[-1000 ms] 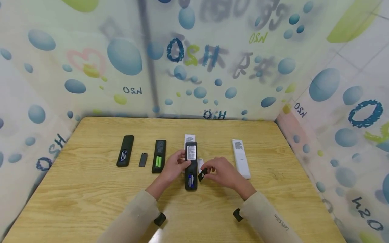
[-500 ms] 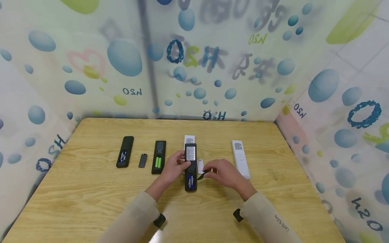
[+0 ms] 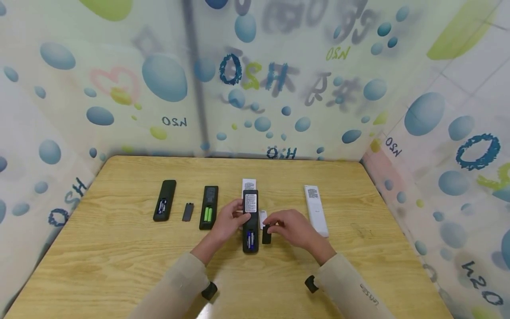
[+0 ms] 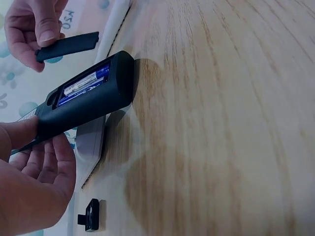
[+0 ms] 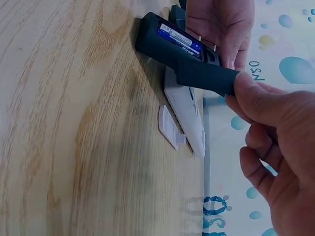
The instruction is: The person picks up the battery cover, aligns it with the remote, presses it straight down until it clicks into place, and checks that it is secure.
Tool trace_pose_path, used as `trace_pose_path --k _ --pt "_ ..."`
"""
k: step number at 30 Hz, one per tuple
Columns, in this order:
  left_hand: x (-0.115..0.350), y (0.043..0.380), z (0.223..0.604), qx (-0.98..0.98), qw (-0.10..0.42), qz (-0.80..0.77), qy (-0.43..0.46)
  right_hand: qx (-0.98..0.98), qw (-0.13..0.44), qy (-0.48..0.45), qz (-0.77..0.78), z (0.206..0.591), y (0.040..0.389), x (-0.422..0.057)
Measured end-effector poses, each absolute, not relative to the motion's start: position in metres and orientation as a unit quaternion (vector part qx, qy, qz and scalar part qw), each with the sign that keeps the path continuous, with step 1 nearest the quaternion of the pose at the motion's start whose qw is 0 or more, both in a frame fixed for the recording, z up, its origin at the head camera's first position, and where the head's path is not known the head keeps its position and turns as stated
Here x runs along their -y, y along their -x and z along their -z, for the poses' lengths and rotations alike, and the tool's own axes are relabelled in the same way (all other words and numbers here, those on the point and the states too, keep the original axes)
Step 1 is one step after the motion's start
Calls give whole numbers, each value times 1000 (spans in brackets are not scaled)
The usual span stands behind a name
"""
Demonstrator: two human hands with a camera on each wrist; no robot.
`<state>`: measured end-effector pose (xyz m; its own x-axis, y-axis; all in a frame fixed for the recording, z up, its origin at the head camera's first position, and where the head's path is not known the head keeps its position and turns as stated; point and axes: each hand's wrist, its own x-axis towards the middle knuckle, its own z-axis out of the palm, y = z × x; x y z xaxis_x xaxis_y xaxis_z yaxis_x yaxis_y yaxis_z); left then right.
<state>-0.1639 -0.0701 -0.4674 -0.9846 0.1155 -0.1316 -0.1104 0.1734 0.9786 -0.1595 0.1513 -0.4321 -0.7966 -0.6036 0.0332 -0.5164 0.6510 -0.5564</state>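
Observation:
My left hand (image 3: 229, 222) grips a black remote control (image 3: 250, 221), back side up. Its battery bay lies uncovered at the near end, with blue batteries (image 4: 86, 84) inside. Just right of it, my right hand (image 3: 294, 227) pinches a black battery cover (image 3: 266, 235) between thumb and fingers. In the right wrist view the cover (image 5: 206, 77) overlaps part of the remote; the left wrist view shows a gap between the two. Beneath and behind the held remote is a white remote (image 3: 249, 183), partly hidden. A small white battery cover (image 3: 262, 216) lies beside it.
Left on the wooden table (image 3: 119, 261) lie a black remote with green batteries (image 3: 208, 208), a loose dark cover (image 3: 188, 212) and another uncovered black remote (image 3: 165, 200). A white remote (image 3: 316, 211) lies beyond my right hand. Patterned walls (image 3: 191, 110) border the back and sides.
The black cover has turned in my right fingers, from tilted to nearly edge-on to lying parallel beside the remote. My left hand and the remote keep their place.

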Motion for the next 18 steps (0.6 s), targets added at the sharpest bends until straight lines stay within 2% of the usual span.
trace_pose_path --k 13,18 --pt "71 166 471 -765 87 -638 -3 -890 95 331 299 433 160 -146" --pt "71 166 471 -766 86 -637 -6 -889 75 330 308 432 159 -143"
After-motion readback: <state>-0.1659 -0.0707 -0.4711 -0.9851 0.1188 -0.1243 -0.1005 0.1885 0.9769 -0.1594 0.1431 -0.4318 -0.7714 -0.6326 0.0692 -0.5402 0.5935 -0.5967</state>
